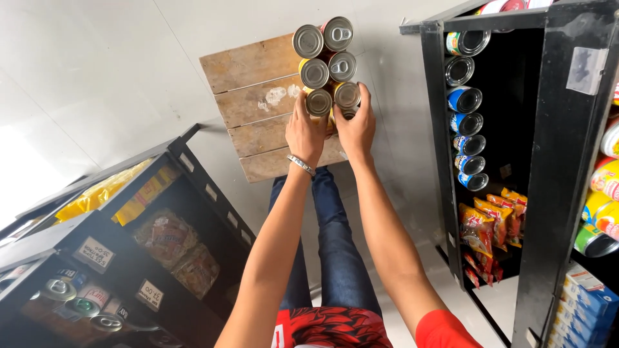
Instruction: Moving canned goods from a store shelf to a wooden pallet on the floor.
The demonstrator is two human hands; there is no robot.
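Several tin cans with silver tops stand in two rows on a small wooden slat table [251, 96]. My left hand [305, 132], with a silver bracelet on its wrist, grips the nearest can of the left row [318, 101]. Beside it, my right hand [356, 129] wraps around the nearest can of the right row [347, 94]. The two hands touch each other, and the lower part of both cans is hidden by my fingers. Further cans [322, 38] stand beyond them, untouched. My legs in blue jeans [335, 245] show below the table.
A black shelf unit [561, 161] on the right holds a row of cans [465, 103], red and orange snack packets [493, 225] and blue boxes [583, 296]. Another black shelf [129, 258] on the left holds bagged goods, yellow packets and cans. The floor [97, 64] is pale grey.
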